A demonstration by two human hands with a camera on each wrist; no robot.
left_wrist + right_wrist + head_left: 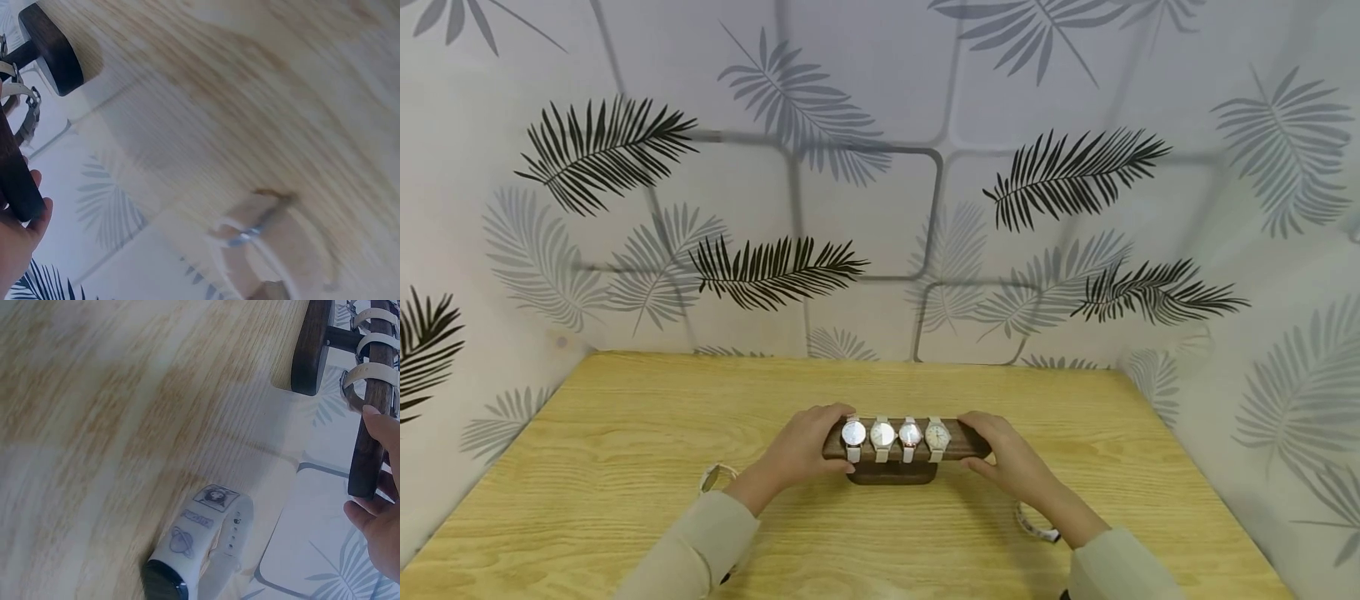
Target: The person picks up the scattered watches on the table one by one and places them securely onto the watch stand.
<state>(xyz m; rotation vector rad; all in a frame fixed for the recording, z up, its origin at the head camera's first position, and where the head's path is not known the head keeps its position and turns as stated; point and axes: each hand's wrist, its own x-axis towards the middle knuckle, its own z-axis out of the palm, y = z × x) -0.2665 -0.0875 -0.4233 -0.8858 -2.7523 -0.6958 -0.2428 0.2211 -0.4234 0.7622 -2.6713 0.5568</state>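
Note:
A dark wooden watch stand (891, 475) stands on the table, its horizontal bar carrying several watches (882, 434) with pale straps side by side. My left hand (801, 446) grips the bar's left end, thumb on the near side and fingers over the far side. At the opposite end, my right hand (1011, 454) holds the bar the same way. The right wrist view shows the bar's end (367, 462) between thumb and fingers. In the left wrist view, only part of the left hand (19, 250) shows at the bar's end.
A pale-strapped watch (709, 477) lies on the wooden table (647, 417) beside my left forearm, blurred in the left wrist view. Below my right wrist is a white smart band (187, 537) with a dark face and printed drawings. Leaf-patterned fabric (880, 208) encloses the table's back and sides.

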